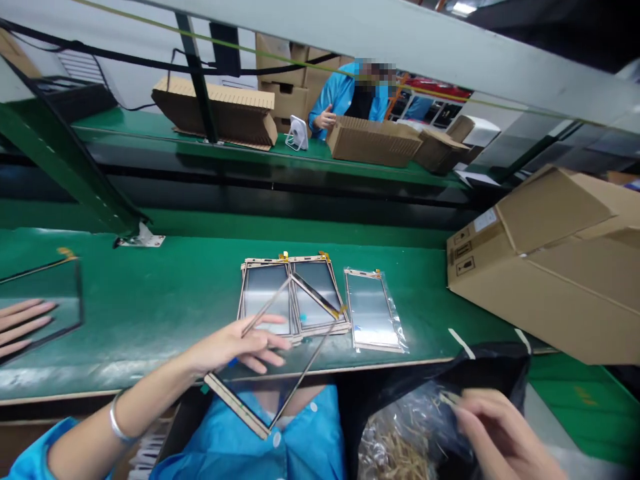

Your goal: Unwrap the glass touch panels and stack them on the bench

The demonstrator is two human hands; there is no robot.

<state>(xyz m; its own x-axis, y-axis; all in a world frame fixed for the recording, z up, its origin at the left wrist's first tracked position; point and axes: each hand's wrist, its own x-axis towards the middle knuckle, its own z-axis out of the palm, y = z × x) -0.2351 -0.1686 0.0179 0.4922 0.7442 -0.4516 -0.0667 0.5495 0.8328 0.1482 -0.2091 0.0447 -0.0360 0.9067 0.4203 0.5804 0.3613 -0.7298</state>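
My left hand point(253, 345) grips a clear touch panel point(280, 388) with a dark border by its edge, tilted above the table's front edge. A short orange flex tail sticks out at its upper right corner. Fingers pinched, my right hand point(495, 427) holds a small pale strip point(449, 399) over a black bag point(493, 367). Inside the bag are crumpled clear film point(395, 427) and several tan strips. Beyond my left hand lie two side-by-side stacks of panels point(267, 293). To their right is a panel in a clear plastic sleeve point(373, 310).
At the far left, another person's hand point(25, 327) rests on a panel point(75, 293) on the green table point(165, 287). A large cardboard box point(550, 260) stands at right. Behind the divider, a person in blue point(333, 93) stands by an open carton point(373, 141). A green post point(75, 153) rises at left.
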